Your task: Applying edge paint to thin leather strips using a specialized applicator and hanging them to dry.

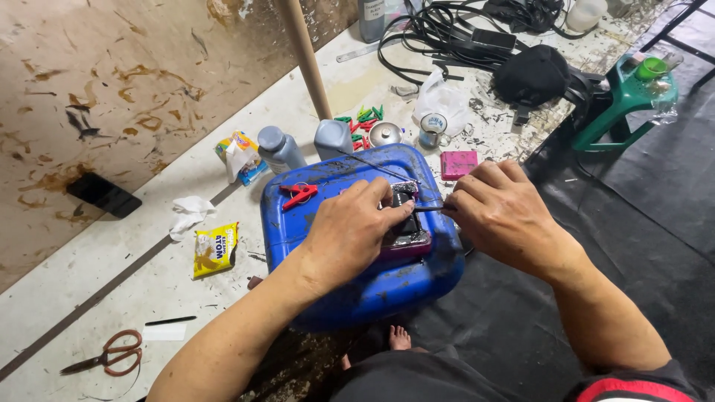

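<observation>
While the scissors [104, 356] are lying near the floor's lower left edge and a yellow snack packet [215, 249] is resting further in, the left hand [350, 231] is pressing down on a small dark device [406, 223], fingers curled closed over its left side; the device is sitting on top of the blue plastic jerrycan [357, 283], beside a red clip [299, 194]; the right hand [500, 212] is pinching a thin dark tool [430, 209], fingers closed on it, its tip meeting the device's upper edge; judging by this, the prying is only beginning, the device appearing whole; a pink box [459, 164] is lying beyond, and a green stool [629, 100] is standing toward the floor's upper right corner.
</observation>
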